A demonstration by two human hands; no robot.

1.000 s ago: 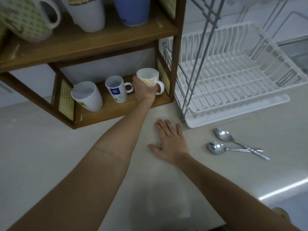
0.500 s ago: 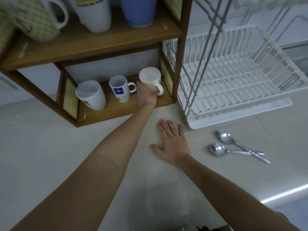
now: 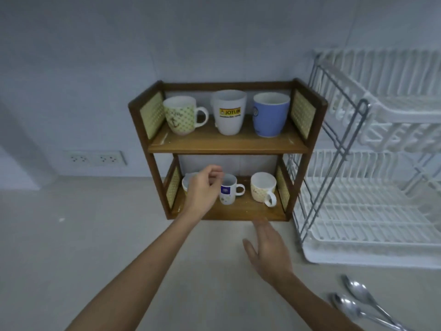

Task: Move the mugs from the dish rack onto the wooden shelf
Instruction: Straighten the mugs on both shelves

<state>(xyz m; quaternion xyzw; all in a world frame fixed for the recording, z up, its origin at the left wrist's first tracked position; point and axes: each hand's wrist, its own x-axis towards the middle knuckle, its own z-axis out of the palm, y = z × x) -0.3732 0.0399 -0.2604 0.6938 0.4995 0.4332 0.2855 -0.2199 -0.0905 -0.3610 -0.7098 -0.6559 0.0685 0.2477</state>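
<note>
The wooden shelf [image 3: 226, 145] stands against the wall with mugs on both levels. On top are a dotted mug [image 3: 180, 114], a white Jotun mug [image 3: 229, 112] and a blue mug [image 3: 269, 114]. Below stand a white mug [image 3: 187, 183], partly hidden by my left hand, a small white mug with a blue label [image 3: 228, 189], and a cream patterned mug [image 3: 262, 188]. My left hand [image 3: 202, 189] hovers in front of the lower level, fingers loosely curled, holding nothing. My right hand [image 3: 267, 247] is lifted over the counter, open. The white dish rack [image 3: 372, 211] at right holds no mugs.
Two metal spoons [image 3: 358, 304] lie on the counter at the lower right. Wall sockets [image 3: 95, 158] sit left of the shelf. The rack's grey metal frame [image 3: 334, 151] stands close against the shelf's right side.
My left hand has let go of the cream patterned mug and drawn back to the left. My right hand has lifted off the counter. The view has tilted up and pulled back.
</note>
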